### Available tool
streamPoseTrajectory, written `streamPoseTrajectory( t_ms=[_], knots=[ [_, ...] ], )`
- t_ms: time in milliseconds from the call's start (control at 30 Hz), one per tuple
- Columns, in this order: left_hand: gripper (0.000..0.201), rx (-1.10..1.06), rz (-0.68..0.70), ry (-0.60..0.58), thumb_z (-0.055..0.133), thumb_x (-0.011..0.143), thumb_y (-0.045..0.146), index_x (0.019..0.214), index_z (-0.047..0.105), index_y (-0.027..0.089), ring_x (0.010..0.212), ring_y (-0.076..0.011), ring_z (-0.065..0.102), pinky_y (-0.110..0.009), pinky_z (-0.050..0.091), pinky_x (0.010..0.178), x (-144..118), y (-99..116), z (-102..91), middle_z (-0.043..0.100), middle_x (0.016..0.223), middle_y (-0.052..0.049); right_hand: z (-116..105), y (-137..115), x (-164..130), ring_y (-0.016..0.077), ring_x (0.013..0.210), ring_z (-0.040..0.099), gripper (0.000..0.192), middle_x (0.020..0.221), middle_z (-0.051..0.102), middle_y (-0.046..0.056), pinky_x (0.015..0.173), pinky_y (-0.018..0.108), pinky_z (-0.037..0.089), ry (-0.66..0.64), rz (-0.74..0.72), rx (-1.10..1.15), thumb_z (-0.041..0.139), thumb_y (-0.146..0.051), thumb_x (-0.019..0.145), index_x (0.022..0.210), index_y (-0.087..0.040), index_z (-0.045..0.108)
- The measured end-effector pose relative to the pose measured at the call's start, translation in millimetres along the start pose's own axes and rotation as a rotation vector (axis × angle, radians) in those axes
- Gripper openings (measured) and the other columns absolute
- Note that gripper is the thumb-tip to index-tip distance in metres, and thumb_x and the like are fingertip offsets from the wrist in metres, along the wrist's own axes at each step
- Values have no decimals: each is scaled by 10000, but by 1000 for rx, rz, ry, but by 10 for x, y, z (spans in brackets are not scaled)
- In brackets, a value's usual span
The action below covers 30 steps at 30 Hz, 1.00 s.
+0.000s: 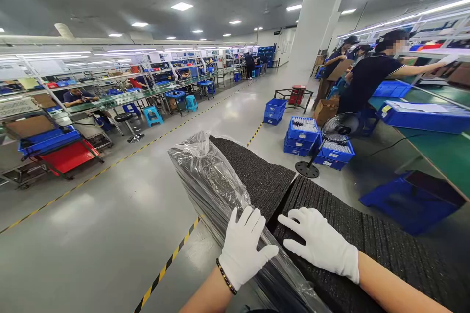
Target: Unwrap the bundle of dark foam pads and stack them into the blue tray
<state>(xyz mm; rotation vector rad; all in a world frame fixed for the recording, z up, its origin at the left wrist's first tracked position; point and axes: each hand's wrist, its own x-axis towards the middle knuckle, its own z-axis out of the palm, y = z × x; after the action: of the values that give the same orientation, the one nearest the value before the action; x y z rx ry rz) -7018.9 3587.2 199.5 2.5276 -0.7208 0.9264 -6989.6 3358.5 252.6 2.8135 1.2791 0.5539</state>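
Black foam sheets (330,210) stand packed in rows in front of me, with a dark gap between two stacks. Clear plastic film (220,176) wraps their left side and is bunched at the far corner. My left hand (244,249), in a white glove with a beaded bracelet at the wrist, lies on the film near its upper edge, fingers spread. My right hand (317,244), gloved in white too, rests on top of the foam beside the gap, with thumb and fingers apart. Neither hand grips anything that I can see.
A black floor fan (340,129) stands beyond the foam, near stacked blue bins (301,132). Co-workers (370,73) are at a green bench (436,151) on the right. Yellow-black tape (167,269) marks the floor. Workbenches and blue stools (152,115) line the left.
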Motion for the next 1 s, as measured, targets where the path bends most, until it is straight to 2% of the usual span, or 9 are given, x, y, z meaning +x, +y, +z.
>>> streamPoseTrajectory(
  t_ms=[100, 167, 233, 300, 533, 633, 767, 867, 1000],
  knots=[
    [551, 4, -16, -7, 458, 883, 632, 1215, 612, 220, 1204, -261, 556, -499, 352, 1068, 9, -16, -6, 645, 1285, -40, -38, -15, 52, 256, 831, 594, 318, 1104, 660, 138, 694, 415, 481, -2, 0, -2, 575, -432, 848, 1001, -174, 681],
    [560, 1, -34, -27, 454, 882, 635, 1224, 607, 218, 1209, -273, 555, -518, 367, 1058, 13, -33, -1, 638, 1295, -48, -37, -25, 113, 312, 966, 593, 265, 1267, 614, 123, 749, 467, 491, -11, -7, -2, 599, -429, 827, 887, -182, 673],
    [568, -3, -47, -47, 447, 882, 639, 1231, 602, 218, 1216, -282, 553, -538, 377, 1051, 13, -55, 9, 630, 1306, -53, -12, -28, 172, 357, 1104, 556, 247, 1323, 588, 98, 823, 514, 483, -9, -31, 6, 603, -426, 824, 798, -184, 648],
    [577, -7, -53, -58, 437, 885, 644, 1236, 599, 216, 1217, -285, 553, -548, 380, 1051, 12, -75, 17, 626, 1312, -56, 26, -26, 208, 361, 1166, 536, 247, 1295, 610, 93, 900, 543, 461, 16, -76, 16, 587, -416, 840, 769, -183, 632],
    [572, -4, -50, -50, 455, 888, 626, 1251, 594, 206, 1225, -265, 550, -519, 357, 1084, 5, -102, 4, 622, 1318, -54, 120, 13, 146, 278, 1123, 585, 226, 1124, 679, 123, 1001, 501, 426, 139, -150, 22, 505, -346, 907, 800, -174, 603],
    [578, 4, -63, -31, 455, 881, 640, 1242, 600, 213, 1212, -263, 559, -510, 352, 1082, -3, -98, -2, 629, 1310, -48, 133, 37, 150, 258, 1045, 608, 277, 1045, 681, 133, 986, 478, 437, 191, -145, 26, 499, -393, 915, 928, -150, 630],
    [574, -1, -73, -11, 465, 875, 641, 1235, 604, 216, 1207, -263, 561, -517, 345, 1085, -12, -94, 9, 634, 1301, -56, 159, 33, 257, 250, 901, 601, 531, 976, 658, 140, 895, 481, 467, 109, -107, 27, 482, -493, 907, 1252, -99, 570],
    [571, -5, -77, 0, 447, 883, 639, 1223, 609, 210, 1205, -262, 563, -521, 351, 1082, -13, -95, 18, 640, 1291, -61, 188, 10, 340, 242, 797, 558, 558, 863, 622, 117, 822, 476, 470, 22, -70, 29, 506, -525, 876, 1243, -115, 602],
    [576, 5, -83, 16, 427, 890, 644, 1216, 608, 205, 1185, -263, 571, -530, 364, 1074, -15, -122, 15, 653, 1269, -62, 209, -3, 362, 236, 779, 535, 517, 836, 601, 109, 795, 460, 462, 35, -66, 36, 504, -512, 879, 1179, -113, 639]
  ],
)
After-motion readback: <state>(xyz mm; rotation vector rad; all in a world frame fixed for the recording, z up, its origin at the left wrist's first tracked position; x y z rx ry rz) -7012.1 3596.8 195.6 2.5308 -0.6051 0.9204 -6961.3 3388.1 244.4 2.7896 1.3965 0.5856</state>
